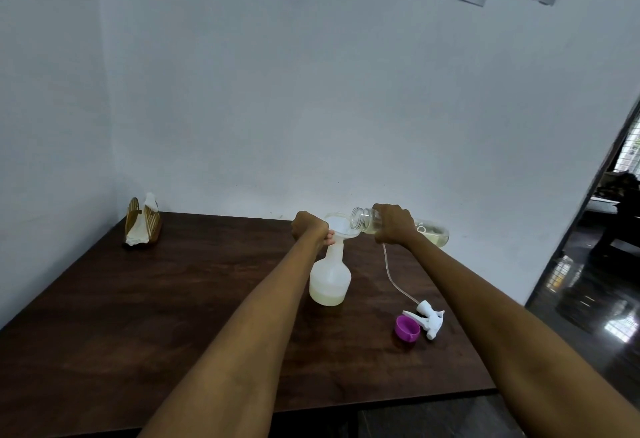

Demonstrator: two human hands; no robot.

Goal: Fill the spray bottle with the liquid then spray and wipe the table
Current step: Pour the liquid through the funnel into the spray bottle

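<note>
A white translucent spray bottle (329, 278) stands upright on the dark wooden table (173, 299), with pale liquid in its bottom. A white funnel (341, 227) sits in its neck. My left hand (309, 228) grips the neck and funnel stem. My right hand (393, 224) holds a clear bottle of yellowish liquid (433, 231) tipped sideways, its open mouth over the funnel. The white spray head (427, 320) with its long tube lies on the table to the right. A purple cap (407, 328) rests beside it.
A wooden napkin holder with white tissues (142, 225) stands at the table's far left corner by the wall. White walls close the back and left. A doorway opens to the right beyond the table's edge.
</note>
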